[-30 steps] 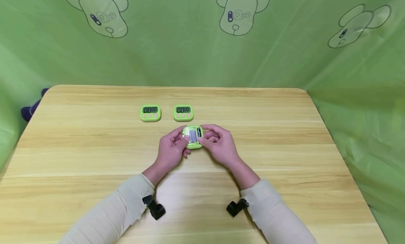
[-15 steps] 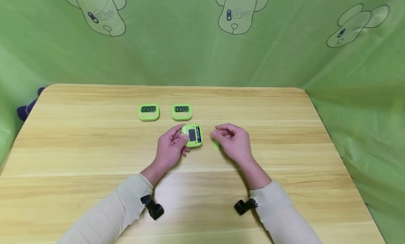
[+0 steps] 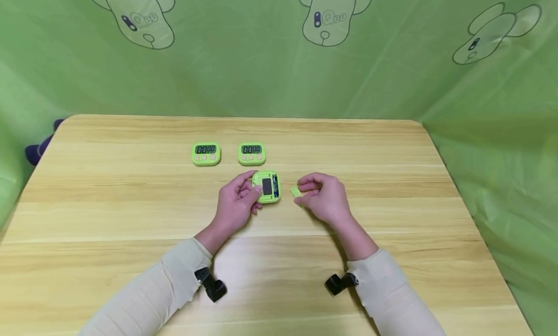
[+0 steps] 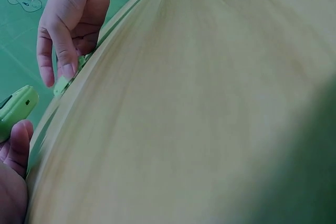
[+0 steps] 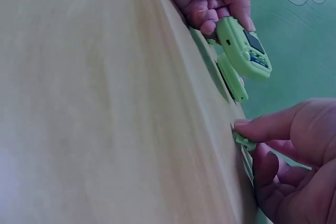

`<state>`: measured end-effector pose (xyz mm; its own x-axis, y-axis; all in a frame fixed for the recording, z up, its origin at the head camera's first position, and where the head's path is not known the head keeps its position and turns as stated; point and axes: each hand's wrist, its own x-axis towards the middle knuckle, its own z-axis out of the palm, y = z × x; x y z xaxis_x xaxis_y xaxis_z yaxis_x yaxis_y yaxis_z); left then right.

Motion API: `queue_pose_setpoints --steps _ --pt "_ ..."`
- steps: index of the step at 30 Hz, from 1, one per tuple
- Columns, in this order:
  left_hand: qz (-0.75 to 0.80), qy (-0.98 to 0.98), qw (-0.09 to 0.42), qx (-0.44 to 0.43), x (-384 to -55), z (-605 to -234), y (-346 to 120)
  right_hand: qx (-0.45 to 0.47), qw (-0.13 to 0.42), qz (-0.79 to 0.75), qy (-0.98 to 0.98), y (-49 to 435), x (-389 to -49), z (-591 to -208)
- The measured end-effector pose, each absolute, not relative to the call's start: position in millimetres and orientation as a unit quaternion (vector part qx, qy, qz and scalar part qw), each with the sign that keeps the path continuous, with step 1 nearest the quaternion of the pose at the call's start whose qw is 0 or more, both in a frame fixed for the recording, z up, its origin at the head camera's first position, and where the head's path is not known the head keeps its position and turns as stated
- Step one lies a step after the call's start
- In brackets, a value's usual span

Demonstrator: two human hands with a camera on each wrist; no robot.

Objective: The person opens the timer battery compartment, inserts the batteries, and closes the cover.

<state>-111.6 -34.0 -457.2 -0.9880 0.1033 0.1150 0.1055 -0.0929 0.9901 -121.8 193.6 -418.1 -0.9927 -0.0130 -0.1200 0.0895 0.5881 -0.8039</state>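
Note:
My left hand grips a green digital timer by its left side, back face up and thumb across it. Its battery slot is uncovered, and a dark blue battery shows inside along the right edge. Just to the right, my right hand pinches a small green battery cover between thumb and fingers, low over the table and apart from the timer. The right wrist view shows the cover edge-on by the thumb tip, with the held timer raised above the tabletop.
Two more green timers, one on the left and one on the right, lie face up behind the hands with zeros on their screens. The wooden table is backed by a green printed curtain.
My right hand has lifted the battery cover off the timer and moved right with it, baring the battery. The cover has since turned in its fingers. My left hand has stayed in place.

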Motion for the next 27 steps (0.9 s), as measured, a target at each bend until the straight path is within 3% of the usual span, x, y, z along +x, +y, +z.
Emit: queue_pose_setpoints --steps 12,18,27 --pt "-0.725 -0.684 0.005 -0.081 -110.7 -456.5 -34.1 0.026 0.088 -0.693 0.715 184.5 -124.3 -428.4" --pt "-0.726 -0.683 0.001 -0.085 -110.7 -456.9 -33.8 0.015 0.101 -0.716 0.690 176.7 -124.2 -431.3" --pt "-0.726 -0.682 -0.002 -0.087 -111.4 -456.8 -34.5 0.012 0.065 -0.699 0.712 165.1 -124.1 -432.8"
